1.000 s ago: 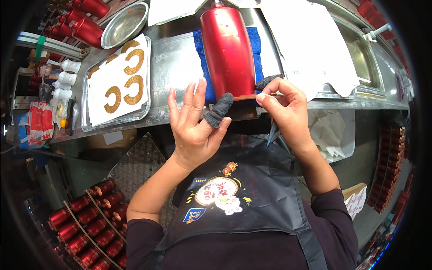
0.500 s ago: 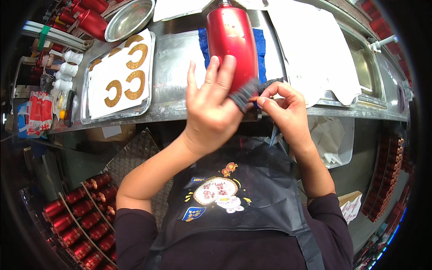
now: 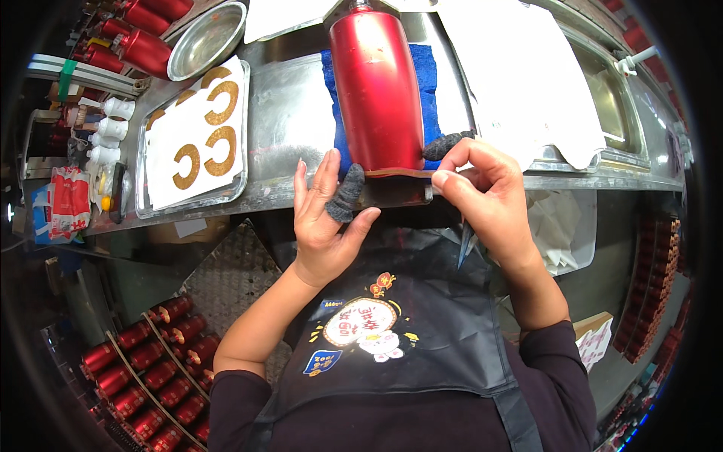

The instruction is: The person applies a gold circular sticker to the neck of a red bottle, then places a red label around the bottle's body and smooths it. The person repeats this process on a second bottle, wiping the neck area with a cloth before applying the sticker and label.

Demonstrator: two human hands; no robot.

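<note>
A glossy red bottle lies on a blue cloth, its wide base toward me. Along the base edge runs a thin brown strip. My right hand pinches the strip's right end between thumb and finger; a dark grey finger cover shows beside it, against the bottle. A pointed metal tool, seemingly tweezers, juts down from under the same palm. My left hand is open at the bottle's lower left, holding nothing, with a grey cover on its index finger near the strip's left end.
To the left, a metal tray holds white paper with several gold C-shaped pieces. A metal bowl sits behind it. White sheets cover the right side of the metal table. Red bottles are racked at lower left.
My left hand has come off the bottle, moving down and left. The brown strip now shows along the bottle's base edge. My right hand keeps its pinch, nearly in place.
</note>
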